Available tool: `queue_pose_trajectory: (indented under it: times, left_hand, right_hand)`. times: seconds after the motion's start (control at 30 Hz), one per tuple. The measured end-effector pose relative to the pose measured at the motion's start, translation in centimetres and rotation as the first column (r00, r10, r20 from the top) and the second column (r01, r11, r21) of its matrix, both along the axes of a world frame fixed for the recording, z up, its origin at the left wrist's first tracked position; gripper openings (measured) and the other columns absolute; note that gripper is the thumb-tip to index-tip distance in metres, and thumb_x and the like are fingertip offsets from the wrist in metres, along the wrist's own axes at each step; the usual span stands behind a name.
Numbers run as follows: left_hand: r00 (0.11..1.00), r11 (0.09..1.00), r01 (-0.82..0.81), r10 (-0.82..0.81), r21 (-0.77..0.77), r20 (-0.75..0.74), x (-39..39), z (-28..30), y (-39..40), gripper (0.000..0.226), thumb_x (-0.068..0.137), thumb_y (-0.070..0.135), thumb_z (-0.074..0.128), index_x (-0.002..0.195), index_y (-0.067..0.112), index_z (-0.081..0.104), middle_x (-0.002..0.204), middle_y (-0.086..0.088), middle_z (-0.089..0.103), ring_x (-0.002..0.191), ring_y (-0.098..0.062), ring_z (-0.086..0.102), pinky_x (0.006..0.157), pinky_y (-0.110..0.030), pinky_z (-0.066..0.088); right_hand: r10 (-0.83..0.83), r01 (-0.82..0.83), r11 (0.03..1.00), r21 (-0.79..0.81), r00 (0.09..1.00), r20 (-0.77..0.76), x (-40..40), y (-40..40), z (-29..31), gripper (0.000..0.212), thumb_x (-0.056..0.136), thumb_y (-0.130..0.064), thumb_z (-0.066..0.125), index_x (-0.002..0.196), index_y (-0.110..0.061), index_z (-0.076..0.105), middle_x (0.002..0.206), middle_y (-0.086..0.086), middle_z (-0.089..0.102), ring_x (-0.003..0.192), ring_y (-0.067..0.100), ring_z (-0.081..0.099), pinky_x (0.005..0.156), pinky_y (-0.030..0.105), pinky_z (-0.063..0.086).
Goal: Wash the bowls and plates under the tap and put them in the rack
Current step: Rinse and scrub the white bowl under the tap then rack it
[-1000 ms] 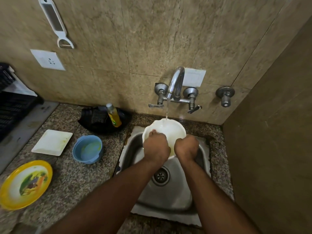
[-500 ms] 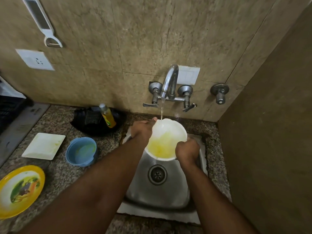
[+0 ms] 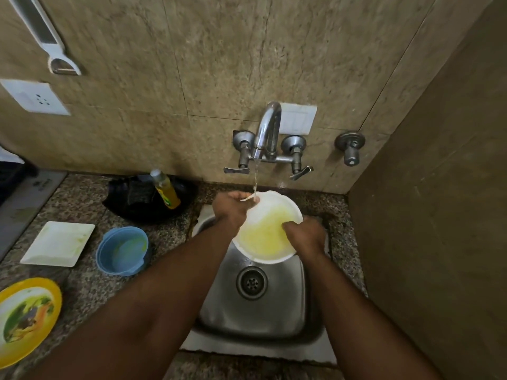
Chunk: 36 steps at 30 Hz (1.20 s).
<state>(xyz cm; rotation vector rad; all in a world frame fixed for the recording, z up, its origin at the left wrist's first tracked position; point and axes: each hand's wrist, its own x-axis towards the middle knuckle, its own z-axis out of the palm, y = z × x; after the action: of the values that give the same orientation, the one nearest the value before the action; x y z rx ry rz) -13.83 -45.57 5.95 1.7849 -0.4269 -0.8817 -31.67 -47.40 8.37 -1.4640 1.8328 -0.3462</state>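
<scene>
1. white bowl [image 3: 267, 229] sits tilted over the sink [image 3: 252, 305], held up above the drain with yellow residue pooled inside, so by my reading its wash has only begun.
2. left hand [image 3: 233, 209] grips the bowl's far left rim, fingers curled over the edge right where the water lands.
3. right hand [image 3: 304, 234] holds the near right rim, fingers folded over the edge; whether the fingertips rub the inside i cannot tell.
4. tap [image 3: 267, 133] runs a thin stream onto the rim by the left hand.
5. blue bowl [image 3: 123, 250] stands on the counter [image 3: 175, 242] left of the sink, a yellowish smear inside, not yet washed.
6. square white plate [image 3: 59, 244] lies just beside the blue bowl, streaked, also waiting.
7. yellow plate [image 3: 26, 319] rests near the counter's front left edge, with food left on it.
8. soap bottle [image 3: 166, 190] leans in a black dish behind them.
9. a dark slatted edge at far left may be the rack, though that is unclear; nothing washed shows there, so i judge four pieces remain.
</scene>
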Motion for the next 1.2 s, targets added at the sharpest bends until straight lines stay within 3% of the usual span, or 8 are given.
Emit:
queue_pose_trajectory:
  times: [0.13,0.33,0.53,0.67,0.87,1.07,1.13,1.2]
  left_hand:
    - [0.984,0.995,0.094,-0.090,-0.021,0.151,0.0,0.5,-0.5,0.030,0.064,0.027,0.099,0.078,0.011,0.078,0.076,-0.002,0.077,0.066,-0.015,0.069,0.069,-0.032,0.061]
    - [0.874,0.940,0.339,-0.308,-0.020,0.375,0.5,0.3,0.0,0.020,0.094,0.024,0.076,0.104,0.008,0.082,0.093,-0.005,0.081,0.090,-0.017,0.074,0.087,-0.039,0.060]
    - [0.308,0.834,0.430,-0.495,0.346,0.812,0.0,-1.4,0.7,0.044,0.096,0.013,0.053,0.138,0.006,0.063,0.133,-0.020,0.067,0.125,-0.039,0.062,0.107,-0.046,0.049]
    - [0.040,0.617,0.477,-0.727,0.626,0.686,-1.4,-2.8,1.7,0.079,0.106,0.047,0.031,0.164,0.006,-0.003,0.170,-0.024,-0.013,0.158,-0.038,-0.015,0.126,-0.060,-0.003]
    - [-0.025,0.562,0.490,-0.755,0.666,0.655,-0.1,-3.2,2.7,0.089,0.095,0.062,0.006,0.162,0.007,-0.012,0.167,-0.020,-0.028,0.153,-0.035,-0.031,0.124,-0.063,-0.007]
    - [-0.089,0.242,0.793,-0.862,0.560,0.499,0.0,-1.8,3.3,0.070,0.110,0.049,0.025,0.164,0.018,-0.004,0.171,-0.005,-0.020,0.156,-0.015,-0.022,0.130,-0.048,0.004]
    - [-0.116,0.309,0.705,-0.838,0.638,0.533,0.6,-2.8,3.7,0.078,0.102,0.063,0.011,0.162,0.020,-0.014,0.167,-0.002,-0.026,0.155,-0.019,-0.027,0.129,-0.048,0.001]
    - [0.024,0.436,0.600,-0.848,0.671,0.529,1.3,-3.2,4.0,0.089,0.097,0.069,0.016,0.161,0.018,-0.021,0.164,0.000,-0.034,0.155,-0.020,-0.028,0.129,-0.047,0.001]
  right_hand:
    - [0.087,-0.086,0.996,0.015,0.995,-0.058,-0.2,-2.0,-0.2,0.078,0.073,-0.068,0.076,0.118,-0.005,0.073,0.115,0.017,0.073,0.106,0.036,0.069,0.084,0.037,0.056]
    - [0.082,-0.087,0.987,-0.133,0.996,-0.040,0.8,-2.8,-0.5,0.056,0.093,-0.054,0.065,0.115,-0.003,0.071,0.113,0.023,0.072,0.106,0.040,0.068,0.084,0.038,0.053]
    - [-0.047,0.038,0.993,-0.115,0.996,-0.076,3.0,-1.3,-0.3,0.048,0.096,-0.046,0.063,0.117,-0.003,0.068,0.118,0.025,0.069,0.109,0.045,0.065,0.086,0.044,0.054]
    - [-0.040,0.027,0.990,-0.135,0.995,-0.094,3.9,-0.8,-0.1,0.039,0.097,-0.039,0.061,0.109,-0.003,0.070,0.111,0.024,0.071,0.102,0.044,0.068,0.082,0.048,0.059]
    - [0.058,-0.083,0.984,-0.160,0.986,-0.153,4.9,-0.2,-0.1,0.033,0.101,-0.032,0.057,0.110,-0.003,0.069,0.112,0.023,0.071,0.105,0.041,0.067,0.083,0.041,0.054]
    - [0.021,-0.036,0.995,-0.093,0.987,-0.161,5.1,0.2,-0.6,0.035,0.099,-0.032,0.057,0.112,-0.002,0.070,0.117,0.023,0.071,0.109,0.040,0.067,0.083,0.039,0.054]
    - [0.023,-0.041,0.994,-0.106,0.987,-0.161,5.6,0.4,-0.5,0.034,0.100,-0.032,0.056,0.113,-0.003,0.070,0.117,0.022,0.071,0.109,0.039,0.067,0.083,0.038,0.053]
    - [0.034,-0.055,0.990,-0.130,0.986,-0.164,6.2,0.7,-0.2,0.034,0.102,-0.033,0.055,0.115,-0.004,0.068,0.117,0.021,0.071,0.109,0.039,0.067,0.082,0.037,0.052]
